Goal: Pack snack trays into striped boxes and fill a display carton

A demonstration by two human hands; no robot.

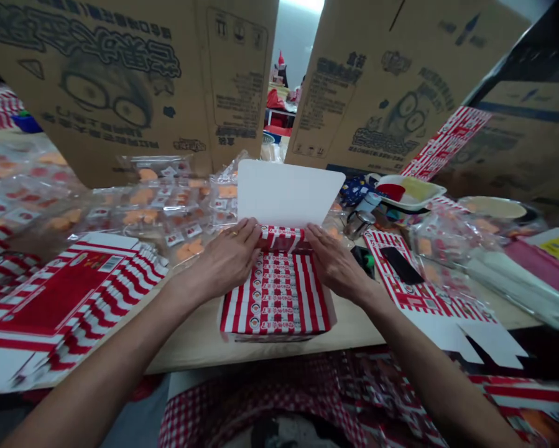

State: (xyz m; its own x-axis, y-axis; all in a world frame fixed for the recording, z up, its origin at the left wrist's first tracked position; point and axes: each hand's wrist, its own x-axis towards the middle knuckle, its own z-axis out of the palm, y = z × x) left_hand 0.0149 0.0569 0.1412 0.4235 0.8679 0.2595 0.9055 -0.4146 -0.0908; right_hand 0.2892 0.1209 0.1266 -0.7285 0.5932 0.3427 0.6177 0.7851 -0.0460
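In front of me a red-and-white striped carton lies on the table, its white flap standing up at the far end. A row of narrow printed edges, as of several small flat boxes, runs along it. Across the far end sits one small red-and-white box, slightly raised from the row. My left hand grips its left end, fingers pointing forward. The right end is between the fingers of my right hand. My palms rest against the carton's sides, and the thumbs are mostly hidden.
Flat striped cartons are stacked at left. Clear bags of orange pieces lie behind them. A black phone rests on a flattened striped carton at right, near a white tray. Large brown cardboard boxes stand at the back.
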